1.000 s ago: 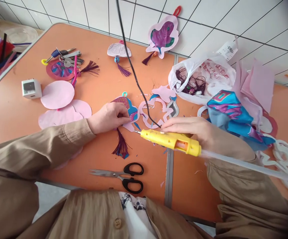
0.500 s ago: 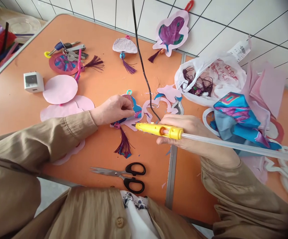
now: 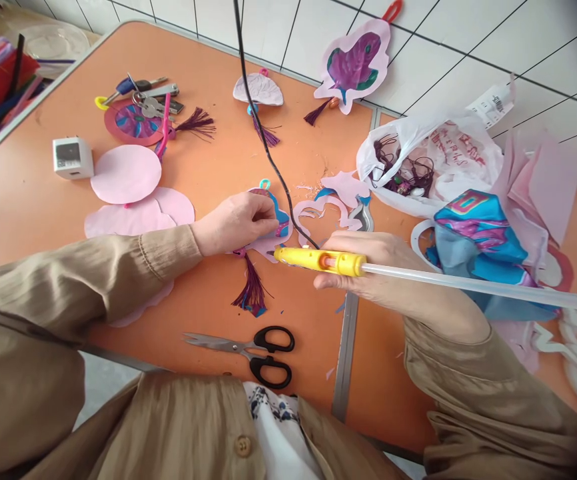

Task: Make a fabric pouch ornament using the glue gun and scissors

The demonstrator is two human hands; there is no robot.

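Note:
My right hand (image 3: pixel 376 267) is wrapped around a small yellow glue gun (image 3: pixel 318 260) with a long translucent glue stick (image 3: pixel 448 280) out of its back. The gun's dark nozzle points left, at the lower edge of a pink and blue tasselled pendant (image 3: pixel 282 220). Over that pendant lies my left hand (image 3: pixel 241 221), fingers bent and pinched together on it; they hide its middle. A cyan loop (image 3: pixel 265 184) tops the pendant, and a dark purple tassel (image 3: pixel 252 287) hangs toward me. Black-handled scissors (image 3: pixel 248 350) lie nearer to me.
A black cord (image 3: pixel 268 147) crosses the table to the gun. Right are a white plastic bag (image 3: pixel 368 160), blue patterned cloth (image 3: pixel 478 233) and pink sheets (image 3: pixel 548 187). Left lie pink rounds (image 3: pixel 126 175), keys (image 3: pixel 148 107) and a white charger (image 3: pixel 72 158). Finished-looking pendants (image 3: pixel 353 63) sit behind.
The view has shifted slightly, so the table things appear a little further right. The cord's upper part has swung left. Both hands keep their holds, with the nozzle still by the pendant.

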